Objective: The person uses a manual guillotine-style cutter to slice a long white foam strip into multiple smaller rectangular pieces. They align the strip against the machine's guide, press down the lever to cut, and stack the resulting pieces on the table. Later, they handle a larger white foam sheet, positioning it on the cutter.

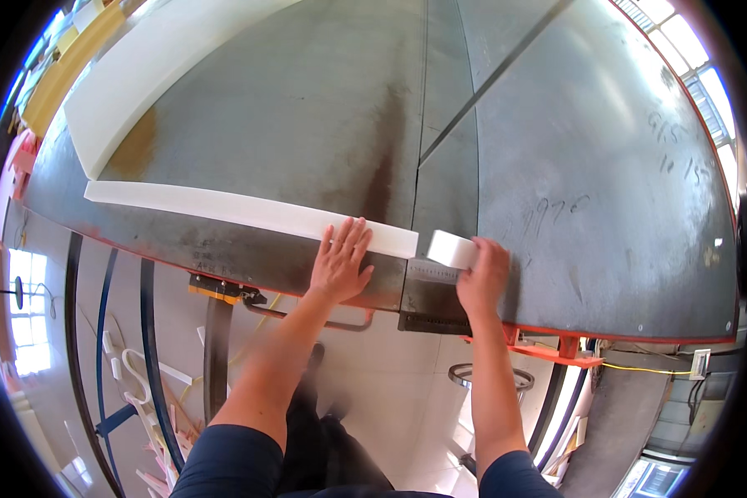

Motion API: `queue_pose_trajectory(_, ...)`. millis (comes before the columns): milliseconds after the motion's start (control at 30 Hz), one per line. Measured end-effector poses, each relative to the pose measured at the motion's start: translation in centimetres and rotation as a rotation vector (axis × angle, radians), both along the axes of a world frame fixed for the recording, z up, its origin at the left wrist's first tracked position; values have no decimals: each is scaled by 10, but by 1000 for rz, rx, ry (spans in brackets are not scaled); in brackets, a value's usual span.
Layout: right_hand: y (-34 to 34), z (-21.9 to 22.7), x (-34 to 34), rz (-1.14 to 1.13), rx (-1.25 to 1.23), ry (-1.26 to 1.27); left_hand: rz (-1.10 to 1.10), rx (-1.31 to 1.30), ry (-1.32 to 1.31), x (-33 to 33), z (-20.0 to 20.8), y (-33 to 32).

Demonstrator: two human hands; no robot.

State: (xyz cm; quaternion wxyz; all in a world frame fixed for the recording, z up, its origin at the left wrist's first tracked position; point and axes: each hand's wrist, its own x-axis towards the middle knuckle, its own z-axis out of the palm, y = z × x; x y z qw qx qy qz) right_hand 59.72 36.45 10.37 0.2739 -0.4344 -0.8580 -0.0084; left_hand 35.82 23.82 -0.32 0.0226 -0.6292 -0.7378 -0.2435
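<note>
A long white foam strip point(224, 207) lies along the near edge of a grey metal tabletop point(290, 124). My left hand point(340, 259) rests flat on it near its right end, fingers stretched out and a little apart. Just past that end, across a narrow gap, sits a short white foam block point(451, 249). My right hand point(485, 275) is closed around the block's right side; some of its fingertips are hidden. Below the block, a scale strip point(433, 270) with marks is set in the table near a dark slot.
A large white foam slab point(153, 62) with a curved edge lies at the far left. One thin dark bar point(498, 79) slants over the table's seam. Orange brackets point(556, 353) and a metal handle point(340, 324) stick out at the front edge. White offcuts point(141, 373) lie on the floor at left.
</note>
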Motion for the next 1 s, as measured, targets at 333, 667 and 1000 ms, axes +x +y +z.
queue_pose_trajectory(333, -4, -9, -291, 461, 9, 137, -79, -133, -41, -2, -12, 2)
queue_pose_trajectory(667, -32, -38, -223, 568, -154, 89, -57, -36, -147, -8, -19, 0)
queue_pose_trajectory(1000, -22, -54, -120, 263, -245, -221, 160, -143, 132, -199, 35, -74)
